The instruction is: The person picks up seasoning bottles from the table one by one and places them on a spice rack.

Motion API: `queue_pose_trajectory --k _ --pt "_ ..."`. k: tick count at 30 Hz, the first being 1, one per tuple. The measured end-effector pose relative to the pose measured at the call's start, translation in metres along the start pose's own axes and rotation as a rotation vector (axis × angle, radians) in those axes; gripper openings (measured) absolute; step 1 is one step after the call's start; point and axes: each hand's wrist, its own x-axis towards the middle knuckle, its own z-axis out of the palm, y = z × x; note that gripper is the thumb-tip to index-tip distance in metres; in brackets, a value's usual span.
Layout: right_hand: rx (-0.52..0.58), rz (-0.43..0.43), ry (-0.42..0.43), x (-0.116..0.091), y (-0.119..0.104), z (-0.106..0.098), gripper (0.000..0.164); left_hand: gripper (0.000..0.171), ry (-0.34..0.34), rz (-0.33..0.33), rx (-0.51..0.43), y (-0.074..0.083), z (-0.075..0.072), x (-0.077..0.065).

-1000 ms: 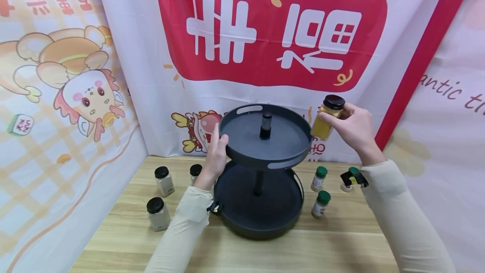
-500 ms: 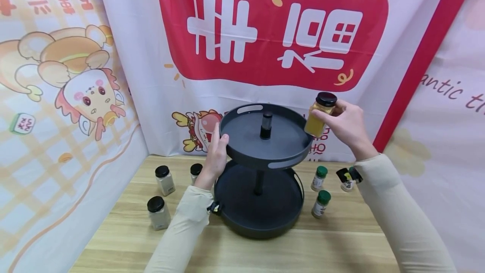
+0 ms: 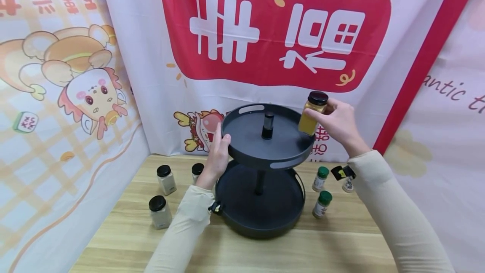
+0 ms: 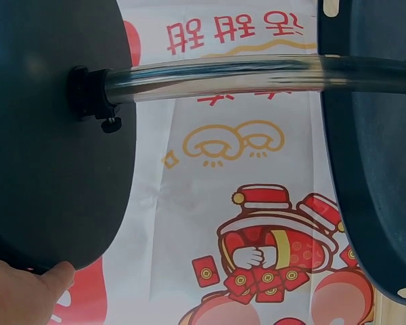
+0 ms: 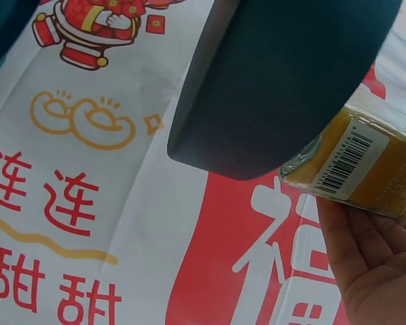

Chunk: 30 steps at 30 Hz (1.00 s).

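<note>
My right hand (image 3: 341, 123) holds a clear spice jar (image 3: 310, 118) of yellow powder with a black lid, thumb in front and fingers behind. The jar is upright with a slight tilt, its base overlapping the right rim of the upper tier (image 3: 261, 148) of a dark two-tier round tray stand. In the right wrist view, a barcode label shows on the jar (image 5: 365, 162) beside the tier's outer wall (image 5: 257, 101). My left hand (image 3: 215, 159) rests against the upper tier's left rim, fingers straight along the outside. Its thumb (image 4: 59, 277) touches the edge in the left wrist view.
Below is the stand's lower tier (image 3: 261, 218), joined by a central post (image 4: 223, 78). Black-lidded jars (image 3: 161, 216) of pale contents stand on the wooden table (image 3: 265, 256) at left. Green-lidded bottles (image 3: 321, 206) stand at right. A printed cloth (image 3: 235, 92) hangs behind.
My right hand has carried the yellow jar leftward, from outside the upper tier's right edge to over its rim. My left hand has stayed on the tier.
</note>
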Motion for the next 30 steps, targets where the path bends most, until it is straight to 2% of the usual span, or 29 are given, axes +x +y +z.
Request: queue_pose_trajectory --k 12,18,30 --pt "-0.043 -0.003 -0.054 0.006 -0.001 0.008 0.070 0.059 0.019 0.018 0.029 0.018 0.002 -0.009" --pt "-0.076 -0.014 -0.084 0.007 0.003 0.011 0.068 0.059 0.016 0.019 0.023 0.016 0.003 -0.009" --pt "-0.121 0.030 -0.199 0.013 0.002 0.009 0.064 0.059 0.016 0.021 0.028 0.013 0.002 -0.007"
